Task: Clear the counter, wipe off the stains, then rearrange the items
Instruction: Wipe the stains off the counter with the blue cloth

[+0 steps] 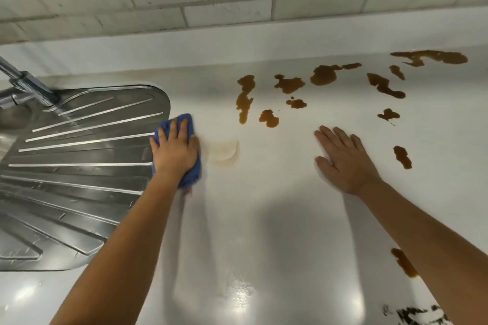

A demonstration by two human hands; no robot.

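Head view: left hand (pixel 175 152) flat on a blue cloth (pixel 188 124), fingers spread and lightly bent over it, pressing it to the white counter (pixel 264 219) right at the edge of the steel drainboard (pixel 79 166). Cloth looks soft, bunched, probably damp; light, no fixed grab point, best held by palm pressure on top with fingertips hooked over the far edge so it doesn't slip out. Just right of the cloth, a pale smeared ring mark (pixel 224 152). Right hand (pixel 343 158) open, fingers straight, palm down on bare counter, holding nothing, likely bracing. Brown liquid stains (pixel 323 75) scattered across the back and right of the counter, well apart from the cloth, none touched yet; one more stain (pixel 402 262) beside the right forearm. Looks runny, so likely to smear; cloth may need folding to a clean face. Faucet (pixel 26 84) at far left. Items appear cleared; wiping looks early.
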